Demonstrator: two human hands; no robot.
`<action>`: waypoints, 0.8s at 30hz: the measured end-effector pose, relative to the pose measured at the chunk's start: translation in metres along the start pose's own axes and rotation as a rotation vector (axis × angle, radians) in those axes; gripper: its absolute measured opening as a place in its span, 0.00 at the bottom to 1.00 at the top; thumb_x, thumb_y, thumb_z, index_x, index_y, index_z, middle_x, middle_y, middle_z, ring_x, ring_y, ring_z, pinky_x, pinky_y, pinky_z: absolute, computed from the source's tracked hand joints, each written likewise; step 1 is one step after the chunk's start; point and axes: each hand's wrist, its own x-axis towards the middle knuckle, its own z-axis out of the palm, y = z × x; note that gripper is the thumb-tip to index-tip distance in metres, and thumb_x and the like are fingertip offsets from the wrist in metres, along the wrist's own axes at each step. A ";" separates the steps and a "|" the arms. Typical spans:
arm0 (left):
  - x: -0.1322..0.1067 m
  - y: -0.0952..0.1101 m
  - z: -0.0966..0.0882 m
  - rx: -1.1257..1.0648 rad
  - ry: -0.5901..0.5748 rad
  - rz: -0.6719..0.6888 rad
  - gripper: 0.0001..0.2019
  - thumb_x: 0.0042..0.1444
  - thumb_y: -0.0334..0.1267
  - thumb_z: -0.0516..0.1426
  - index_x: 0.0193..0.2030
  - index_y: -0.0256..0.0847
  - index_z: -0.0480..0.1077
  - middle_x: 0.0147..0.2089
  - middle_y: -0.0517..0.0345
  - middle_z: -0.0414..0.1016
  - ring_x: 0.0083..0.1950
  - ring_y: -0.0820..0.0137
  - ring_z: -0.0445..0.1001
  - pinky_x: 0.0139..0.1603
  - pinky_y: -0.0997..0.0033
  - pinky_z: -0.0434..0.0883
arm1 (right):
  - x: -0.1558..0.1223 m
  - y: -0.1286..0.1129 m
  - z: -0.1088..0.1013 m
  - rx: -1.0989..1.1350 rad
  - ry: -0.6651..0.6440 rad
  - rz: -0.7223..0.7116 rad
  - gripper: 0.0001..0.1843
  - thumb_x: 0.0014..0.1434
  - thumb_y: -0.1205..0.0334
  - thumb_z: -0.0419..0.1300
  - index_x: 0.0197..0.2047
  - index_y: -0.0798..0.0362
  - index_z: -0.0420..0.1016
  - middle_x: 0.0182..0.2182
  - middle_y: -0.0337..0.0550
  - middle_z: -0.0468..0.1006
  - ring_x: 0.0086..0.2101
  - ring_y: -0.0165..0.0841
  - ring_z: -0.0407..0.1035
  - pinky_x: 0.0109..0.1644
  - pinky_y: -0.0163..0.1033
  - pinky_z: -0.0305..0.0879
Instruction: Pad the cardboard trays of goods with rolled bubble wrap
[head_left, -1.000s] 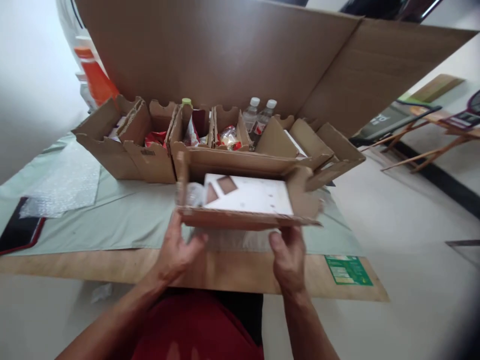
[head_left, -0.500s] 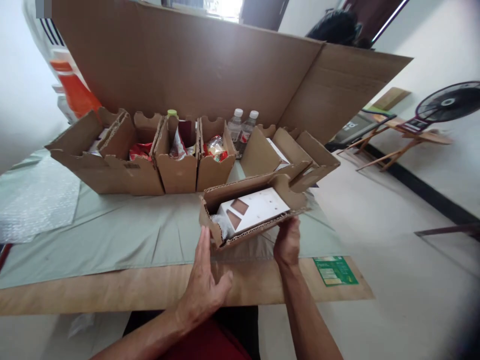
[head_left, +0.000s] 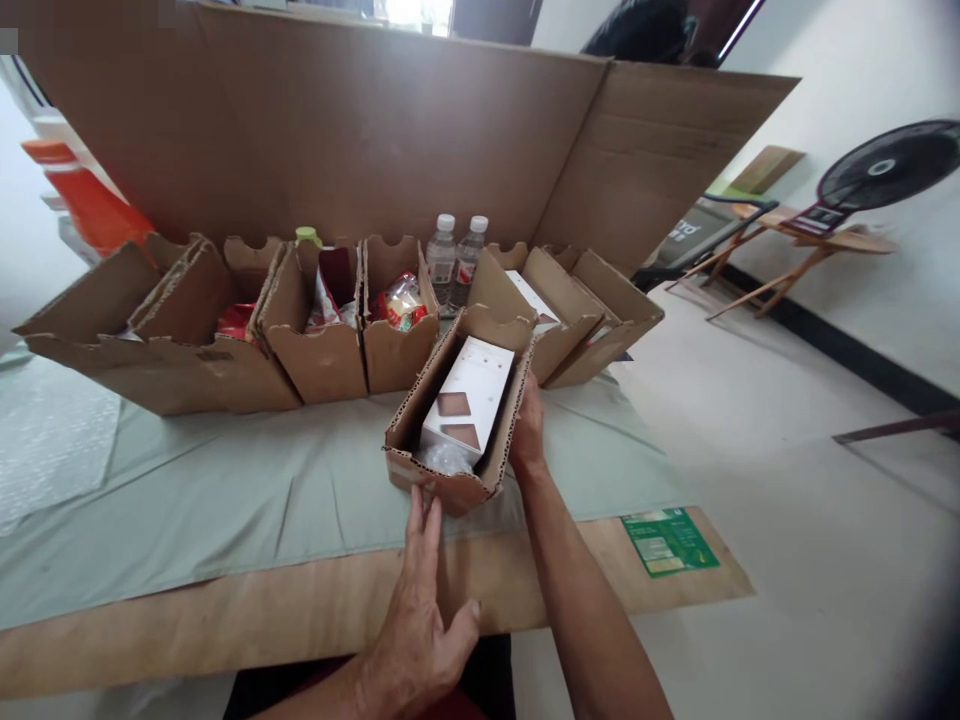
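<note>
A long, open-topped cardboard box (head_left: 431,487) sits slightly askew in front of me, its short side toward me. Inside it lies a white carton (head_left: 480,375) with two brown squares on its face, and clear bubble wrap (head_left: 448,458) fills the near end. My left hand (head_left: 426,605) touches the near wall with outstretched fingertips, thumb apart. Along the right wall, my right hand (head_left: 529,430) grips the cardboard box; its fingers are mostly hidden by the wall.
Behind stand several cardboard bins (head_left: 326,365) with red packets, two clear bottles (head_left: 442,265) and a tall cardboard panel (head_left: 360,130). An orange bottle (head_left: 94,205) is at left, bubble wrap sheeting (head_left: 52,440) on the green cloth (head_left: 300,480). A fan (head_left: 881,168) stands right.
The cardboard box has turned so its long side points away from me, its far end nearer the row of bins. My right hand has moved forward and left with it. The view has shifted.
</note>
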 end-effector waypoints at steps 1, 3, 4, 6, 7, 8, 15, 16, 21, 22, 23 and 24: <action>0.001 0.000 0.002 0.005 0.002 0.002 0.55 0.55 0.27 0.58 0.80 0.63 0.28 0.83 0.62 0.19 0.83 0.47 0.27 0.78 0.31 0.48 | -0.001 -0.002 0.001 -0.002 0.015 -0.003 0.36 0.68 0.32 0.46 0.66 0.46 0.70 0.66 0.48 0.72 0.67 0.43 0.62 0.73 0.57 0.54; 0.001 -0.001 0.005 0.005 0.017 0.017 0.55 0.55 0.27 0.58 0.80 0.62 0.29 0.83 0.61 0.18 0.82 0.45 0.26 0.78 0.29 0.48 | -0.003 -0.007 0.003 -0.011 0.048 0.000 0.36 0.68 0.33 0.47 0.65 0.47 0.72 0.66 0.49 0.72 0.67 0.43 0.62 0.73 0.56 0.53; 0.002 -0.002 0.006 0.001 0.020 0.028 0.54 0.55 0.27 0.58 0.80 0.61 0.29 0.83 0.61 0.18 0.82 0.45 0.26 0.77 0.28 0.48 | -0.004 -0.008 0.004 -0.017 0.056 0.004 0.36 0.68 0.33 0.47 0.64 0.48 0.73 0.65 0.49 0.73 0.67 0.43 0.62 0.73 0.56 0.53; 0.002 -0.004 0.008 -0.009 0.005 0.042 0.54 0.55 0.26 0.57 0.80 0.62 0.29 0.84 0.60 0.21 0.83 0.45 0.29 0.77 0.27 0.49 | -0.005 -0.011 0.005 -0.023 0.060 0.013 0.34 0.67 0.33 0.49 0.62 0.48 0.75 0.65 0.49 0.73 0.66 0.44 0.63 0.74 0.56 0.53; 0.002 -0.005 0.009 -0.012 -0.009 0.041 0.54 0.55 0.26 0.57 0.80 0.62 0.29 0.84 0.60 0.23 0.83 0.45 0.30 0.77 0.27 0.49 | -0.005 -0.011 0.005 -0.018 0.052 0.017 0.33 0.67 0.34 0.50 0.61 0.48 0.75 0.65 0.50 0.73 0.66 0.44 0.64 0.73 0.57 0.53; 0.003 -0.005 0.010 -0.013 -0.023 0.037 0.55 0.55 0.26 0.57 0.80 0.63 0.29 0.84 0.60 0.24 0.83 0.45 0.30 0.77 0.27 0.49 | -0.005 -0.012 0.005 -0.010 0.042 0.021 0.33 0.67 0.34 0.50 0.60 0.48 0.76 0.64 0.50 0.74 0.65 0.45 0.65 0.73 0.57 0.55; 0.016 -0.006 0.022 -0.019 -0.050 0.020 0.53 0.55 0.26 0.57 0.80 0.60 0.32 0.84 0.59 0.25 0.83 0.45 0.31 0.78 0.29 0.47 | 0.002 -0.004 0.000 0.088 -0.033 0.090 0.35 0.64 0.30 0.50 0.57 0.47 0.77 0.58 0.47 0.79 0.60 0.45 0.70 0.66 0.53 0.65; 0.021 -0.005 0.025 -0.022 -0.054 0.015 0.53 0.56 0.26 0.57 0.80 0.58 0.33 0.84 0.58 0.26 0.83 0.45 0.31 0.78 0.30 0.47 | 0.002 0.001 -0.001 0.095 -0.037 0.125 0.36 0.64 0.29 0.49 0.56 0.47 0.78 0.56 0.46 0.81 0.58 0.45 0.72 0.63 0.52 0.68; 0.054 -0.001 0.037 -0.039 -0.086 0.017 0.51 0.54 0.27 0.58 0.81 0.51 0.38 0.84 0.51 0.22 0.83 0.44 0.33 0.76 0.31 0.54 | 0.000 0.029 -0.008 0.109 0.021 0.256 0.37 0.64 0.28 0.45 0.47 0.51 0.79 0.38 0.46 0.84 0.42 0.43 0.78 0.45 0.47 0.74; 0.062 0.000 0.040 -0.047 -0.099 0.008 0.50 0.54 0.27 0.58 0.81 0.51 0.39 0.84 0.50 0.23 0.83 0.44 0.33 0.76 0.31 0.55 | -0.001 0.033 -0.008 0.111 0.038 0.267 0.36 0.63 0.28 0.46 0.45 0.50 0.79 0.36 0.46 0.84 0.41 0.43 0.77 0.44 0.47 0.73; 0.069 0.000 0.042 -0.061 -0.111 -0.007 0.50 0.55 0.27 0.58 0.81 0.50 0.39 0.84 0.50 0.24 0.83 0.44 0.33 0.76 0.32 0.56 | -0.001 0.036 -0.009 0.113 0.051 0.273 0.35 0.62 0.28 0.48 0.43 0.50 0.80 0.35 0.45 0.83 0.41 0.43 0.76 0.43 0.46 0.73; 0.077 0.001 0.045 -0.075 -0.117 -0.025 0.50 0.55 0.28 0.58 0.81 0.50 0.39 0.84 0.49 0.26 0.83 0.45 0.33 0.75 0.33 0.58 | -0.001 0.038 -0.009 0.115 0.057 0.276 0.33 0.61 0.29 0.51 0.41 0.50 0.80 0.34 0.44 0.83 0.41 0.43 0.76 0.43 0.46 0.72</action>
